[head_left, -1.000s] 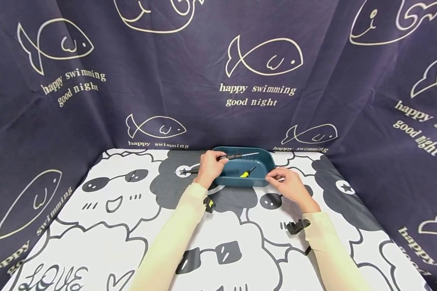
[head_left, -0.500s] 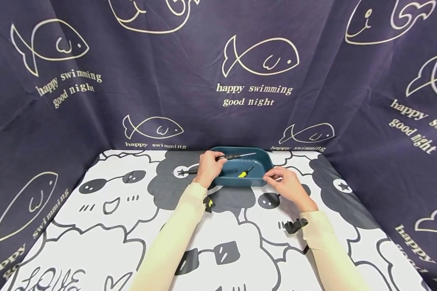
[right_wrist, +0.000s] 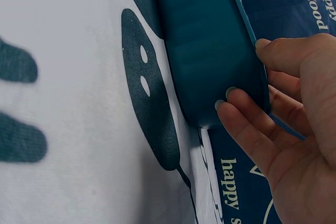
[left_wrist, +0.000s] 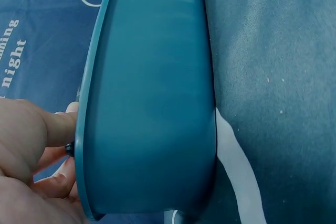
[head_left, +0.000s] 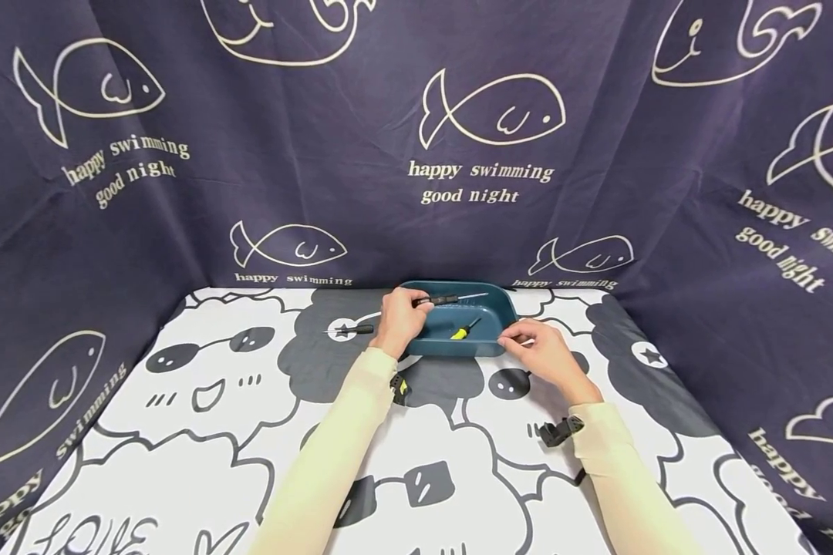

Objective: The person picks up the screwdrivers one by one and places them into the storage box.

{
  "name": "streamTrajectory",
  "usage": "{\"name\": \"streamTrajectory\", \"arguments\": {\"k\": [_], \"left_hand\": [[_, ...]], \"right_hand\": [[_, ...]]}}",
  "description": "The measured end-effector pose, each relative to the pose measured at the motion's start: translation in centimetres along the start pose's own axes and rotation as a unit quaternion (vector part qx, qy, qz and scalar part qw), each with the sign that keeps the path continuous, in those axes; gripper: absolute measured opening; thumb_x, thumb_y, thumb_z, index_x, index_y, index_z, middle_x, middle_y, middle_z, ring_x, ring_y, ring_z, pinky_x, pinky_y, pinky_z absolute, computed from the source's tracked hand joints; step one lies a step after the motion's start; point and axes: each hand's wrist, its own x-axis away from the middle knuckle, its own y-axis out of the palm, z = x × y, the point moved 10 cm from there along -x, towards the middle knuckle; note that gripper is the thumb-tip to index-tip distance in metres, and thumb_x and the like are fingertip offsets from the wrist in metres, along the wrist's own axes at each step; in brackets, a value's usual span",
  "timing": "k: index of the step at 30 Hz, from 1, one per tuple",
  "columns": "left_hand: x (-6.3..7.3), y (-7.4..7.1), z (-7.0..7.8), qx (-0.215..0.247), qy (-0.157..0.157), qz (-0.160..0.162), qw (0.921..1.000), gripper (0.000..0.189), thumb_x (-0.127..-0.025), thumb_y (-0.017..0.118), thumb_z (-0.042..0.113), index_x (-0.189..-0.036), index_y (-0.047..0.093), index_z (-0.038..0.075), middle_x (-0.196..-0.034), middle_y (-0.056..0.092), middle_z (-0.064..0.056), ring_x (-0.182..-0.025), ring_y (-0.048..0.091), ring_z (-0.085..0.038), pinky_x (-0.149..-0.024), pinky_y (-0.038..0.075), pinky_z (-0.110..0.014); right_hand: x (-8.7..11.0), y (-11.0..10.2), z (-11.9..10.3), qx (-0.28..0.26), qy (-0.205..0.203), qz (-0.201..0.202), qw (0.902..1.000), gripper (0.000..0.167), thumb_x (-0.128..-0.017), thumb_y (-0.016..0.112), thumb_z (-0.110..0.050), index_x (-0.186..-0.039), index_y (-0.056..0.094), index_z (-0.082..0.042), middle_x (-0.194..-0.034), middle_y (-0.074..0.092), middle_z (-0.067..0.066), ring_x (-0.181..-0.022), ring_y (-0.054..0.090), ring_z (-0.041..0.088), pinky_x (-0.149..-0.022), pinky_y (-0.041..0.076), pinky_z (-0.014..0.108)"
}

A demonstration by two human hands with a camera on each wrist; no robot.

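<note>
A blue-green plastic bin [head_left: 458,348] stands at the back of the table. My left hand [head_left: 401,317] is over its left end and pinches a black-handled screwdriver [head_left: 444,299], whose shaft points right above the bin. In the left wrist view only the dark handle end [left_wrist: 70,149] shows between the fingers, beside the rim. A yellow-and-black screwdriver [head_left: 463,331] lies inside the bin. My right hand [head_left: 544,351] holds the bin's front right corner; in the right wrist view the thumb is at the rim and other fingertips [right_wrist: 237,98] touch the outer wall.
Another black-handled screwdriver [head_left: 362,329] lies on the patterned tablecloth [head_left: 215,447], left of the bin and close to my left hand. A dark fish-print curtain [head_left: 361,116] hangs right behind the bin and along both sides.
The head view has swung slightly, so the scene sits a little further left. Both hands, the held screwdriver and the bin keep nearly the same places relative to each other.
</note>
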Motion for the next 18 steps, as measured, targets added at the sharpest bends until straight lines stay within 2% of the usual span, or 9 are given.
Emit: {"name": "streamTrajectory", "arguments": {"k": [4, 11, 18], "left_hand": [[0.02, 0.19, 0.02, -0.003, -0.005, -0.001, 1.0000, 0.024, -0.093, 0.079, 0.021, -0.114, 0.081, 0.013, -0.106, 0.079, -0.002, -0.104, 0.072, -0.022, -0.091, 0.057, -0.037], [0.19, -0.23, 0.05, 0.017, -0.012, 0.000, 0.9998, 0.041, -0.090, 0.082, 0.024, -0.126, 0.075, 0.007, -0.115, 0.077, -0.008, -0.116, 0.069, -0.027, -0.100, 0.054, -0.041], [0.35, -0.50, -0.17, 0.020, -0.004, 0.008, 0.9998, 0.040, -0.089, 0.082, 0.025, -0.124, 0.076, 0.006, -0.115, 0.078, -0.007, -0.116, 0.069, -0.026, -0.099, 0.053, -0.040]], "right_hand": [[0.02, -0.03, -0.22, 0.000, -0.007, 0.003, 1.0000, 0.012, -0.091, 0.081, -0.024, -0.094, 0.080, -0.012, -0.088, 0.072, -0.004, -0.079, 0.070, 0.015, -0.069, 0.055, 0.020], [-0.11, -0.07, -0.37, 0.006, -0.007, 0.003, 1.0000, 0.009, -0.091, 0.081, -0.023, -0.094, 0.080, -0.014, -0.087, 0.071, -0.005, -0.079, 0.069, 0.012, -0.070, 0.054, 0.020], [0.00, -0.04, -0.15, 0.008, 0.000, 0.001, 1.0000, 0.008, -0.092, 0.080, -0.022, -0.095, 0.081, -0.014, -0.087, 0.071, -0.006, -0.080, 0.067, 0.010, -0.071, 0.054, 0.020]]}}
